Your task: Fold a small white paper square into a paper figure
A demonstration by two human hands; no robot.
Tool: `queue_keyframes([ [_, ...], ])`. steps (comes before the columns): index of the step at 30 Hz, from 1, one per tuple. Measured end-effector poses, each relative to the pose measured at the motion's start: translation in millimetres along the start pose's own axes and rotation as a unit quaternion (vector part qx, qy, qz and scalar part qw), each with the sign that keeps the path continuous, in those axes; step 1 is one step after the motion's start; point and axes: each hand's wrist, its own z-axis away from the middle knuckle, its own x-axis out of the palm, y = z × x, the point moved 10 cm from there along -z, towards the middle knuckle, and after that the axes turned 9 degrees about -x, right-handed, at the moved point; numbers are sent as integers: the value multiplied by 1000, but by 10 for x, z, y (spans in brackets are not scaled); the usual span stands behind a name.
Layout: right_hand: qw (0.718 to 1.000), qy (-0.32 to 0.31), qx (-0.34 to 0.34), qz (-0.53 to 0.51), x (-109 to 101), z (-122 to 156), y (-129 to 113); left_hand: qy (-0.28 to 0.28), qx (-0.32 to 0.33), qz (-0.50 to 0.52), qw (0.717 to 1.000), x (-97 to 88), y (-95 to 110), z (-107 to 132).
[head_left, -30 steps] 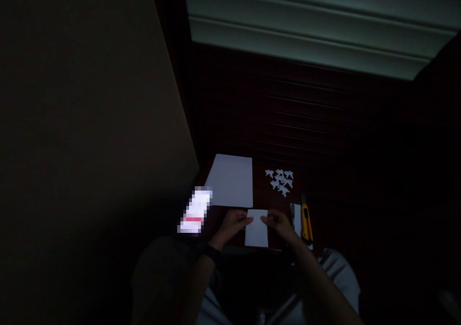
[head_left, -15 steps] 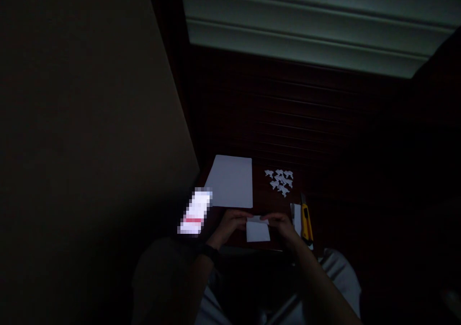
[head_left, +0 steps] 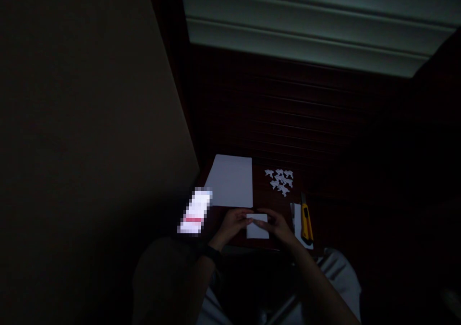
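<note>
Folded paper (head_left: 258, 231) has changed most: half a second back a raised-looking flap showed along the far edge, and now it's one flat little square, while the right hand (head_left: 277, 224) has slid its thumb left across the top.

Going left to right: bright phone (head_left: 195, 211) at the near left, screen pixelated so no clue what's on it. Just past it, far side, a big sheet (head_left: 232, 181) lies flat on the dark table (head_left: 259, 190), same spot as before. Next comes the left hand (head_left: 232, 222), black band (head_left: 212, 254) on its wrist, pinching the folded paper by its far left corner, thumb on top. The folded paper itself sits at the near edge of the table, between both hands. Right hand has its thumb lying over the far part and a finger out past the far edge; too dark to tell if it's really squeezing.

Handling-wise, I'd guess it's super light, a bit springy at the fold, easy to crease wrong and prone to skating around. Best hold is probably both far corners, thumbs flat.

Far right of that, a bunch of small white paper shapes (head_left: 279, 181); nearer and further right, a yellow cutter (head_left: 306, 222) beside and partly over a white strip (head_left: 297, 224).
</note>
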Motion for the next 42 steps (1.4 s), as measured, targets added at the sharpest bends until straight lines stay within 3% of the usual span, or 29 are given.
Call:
queue_keyframes([
  [15,999,44,22,-2,-121,-14,200,17,-17,-16,1000,-23,-135,-62],
  [19,999,46,28,8,-137,-8,203,-20,-18,-8,1000,51,-144,-65],
  [22,998,48,30,21,-148,-20,174,-18,-22,-14,999,56,-170,-61],
  [28,998,56,17,28,-172,-62,163,-17,-11,-68,998,112,-79,-25],
  [33,998,29,22,53,-111,-45,196,1,23,-119,993,129,82,4],
  [42,996,18,2,92,-90,-64,176,13,0,-125,992,129,-62,-45],
])
